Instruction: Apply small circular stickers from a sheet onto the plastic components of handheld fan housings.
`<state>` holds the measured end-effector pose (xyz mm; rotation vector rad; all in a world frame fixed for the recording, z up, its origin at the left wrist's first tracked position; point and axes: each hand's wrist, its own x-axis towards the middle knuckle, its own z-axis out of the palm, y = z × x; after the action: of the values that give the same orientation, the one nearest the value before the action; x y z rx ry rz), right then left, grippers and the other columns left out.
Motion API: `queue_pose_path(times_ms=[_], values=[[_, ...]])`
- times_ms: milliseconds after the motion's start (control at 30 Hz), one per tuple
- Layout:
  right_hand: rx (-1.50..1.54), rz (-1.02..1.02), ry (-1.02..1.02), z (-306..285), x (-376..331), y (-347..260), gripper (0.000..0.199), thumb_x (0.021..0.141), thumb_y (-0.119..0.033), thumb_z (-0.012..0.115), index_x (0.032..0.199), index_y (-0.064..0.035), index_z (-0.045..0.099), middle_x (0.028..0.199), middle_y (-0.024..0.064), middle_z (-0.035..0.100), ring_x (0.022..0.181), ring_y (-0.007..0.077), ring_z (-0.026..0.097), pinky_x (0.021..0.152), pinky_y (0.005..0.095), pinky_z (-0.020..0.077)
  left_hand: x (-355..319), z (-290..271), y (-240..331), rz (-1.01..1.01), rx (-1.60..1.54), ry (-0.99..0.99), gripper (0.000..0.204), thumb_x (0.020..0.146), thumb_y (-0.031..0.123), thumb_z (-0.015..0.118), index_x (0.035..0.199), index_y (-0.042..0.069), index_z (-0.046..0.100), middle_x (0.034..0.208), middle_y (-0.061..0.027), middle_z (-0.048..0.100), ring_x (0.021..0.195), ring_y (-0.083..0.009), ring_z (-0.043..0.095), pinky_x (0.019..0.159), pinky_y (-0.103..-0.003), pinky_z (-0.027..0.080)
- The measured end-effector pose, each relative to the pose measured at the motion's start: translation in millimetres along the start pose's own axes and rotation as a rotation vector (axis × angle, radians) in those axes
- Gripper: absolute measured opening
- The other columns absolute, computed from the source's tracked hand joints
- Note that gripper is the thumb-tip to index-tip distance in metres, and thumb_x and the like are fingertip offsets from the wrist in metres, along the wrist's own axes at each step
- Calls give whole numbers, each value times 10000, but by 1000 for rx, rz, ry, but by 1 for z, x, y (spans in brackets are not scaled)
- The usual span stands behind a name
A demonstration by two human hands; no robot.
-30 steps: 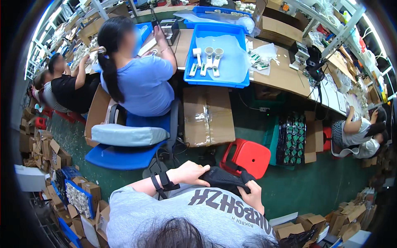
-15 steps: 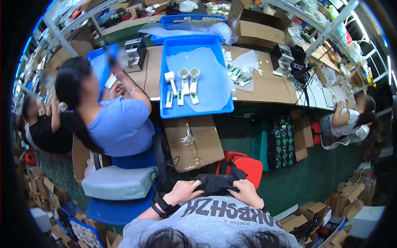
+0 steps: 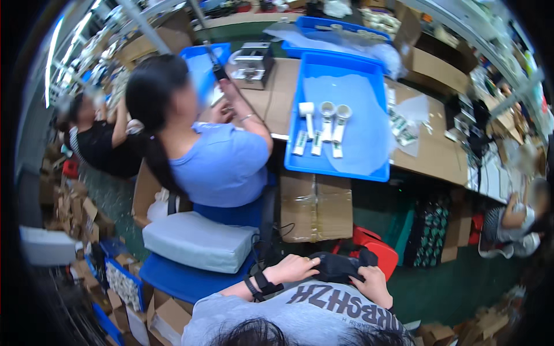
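In front of my grey shirt, a black fabric piece [image 3: 338,267] with a mesh-like surface is stretched between my hands. My left hand [image 3: 295,269], with black bands on its wrist, pinches its left end. At the other end, my right hand [image 3: 374,285] grips the cloth with bent fingers. What exactly the cloth piece is cannot be made out. Farther ahead, a blue tray [image 3: 295,144] on the workbench holds a whitish sheet [image 3: 363,127] and several white handle-shaped parts [image 3: 327,122], some with round cup-like heads. Neither hand touches the tray.
A co-worker in a blue top [image 3: 216,164] sits at the bench on my left, by a blue chair with a grey cushion [image 3: 199,239]. A red stool [image 3: 381,254] stands just beyond my hands, a taped carton [image 3: 294,207] under the bench. Another person [image 3: 508,222] sits far right.
My view has turned left, so the bench, tray and co-worker appear farther right. Both hands keep hold of the black fabric piece.
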<state>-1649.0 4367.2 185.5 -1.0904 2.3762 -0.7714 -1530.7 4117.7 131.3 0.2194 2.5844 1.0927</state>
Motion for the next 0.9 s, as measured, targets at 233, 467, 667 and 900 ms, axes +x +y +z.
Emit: queue_pose_path(times_ms=[233,467,667,900], values=[[-47,-44,-100,-6,19,-3,229,691,-194,747,700,-56,565,644,107,575,661,298,573,647,394,432,-5,2,0,-154,-89,-21,413,853,376,627,1118,80,516,873,-204,608,767,-379,623,643,-459,499],[-90,-33,-89,-14,26,2,213,691,-178,739,699,-52,567,641,108,575,667,302,577,659,395,436,9,9,-6,-136,-121,114,456,841,420,639,1115,76,519,1065,-180,518,793,-361,629,650,-434,510],[-97,-42,-97,-18,30,4,197,698,-167,731,699,-54,570,646,105,579,677,298,582,676,390,441,22,1,-13,-40,-101,-34,474,833,433,640,1094,54,529,1052,-192,502,796,-360,624,683,-432,514],[-87,-47,-93,-13,25,11,191,697,-163,729,723,-56,573,661,100,584,688,284,588,696,386,442,31,-3,1,-52,11,-114,535,841,525,587,1102,61,539,1074,-180,517,791,-352,637,644,-422,515]])
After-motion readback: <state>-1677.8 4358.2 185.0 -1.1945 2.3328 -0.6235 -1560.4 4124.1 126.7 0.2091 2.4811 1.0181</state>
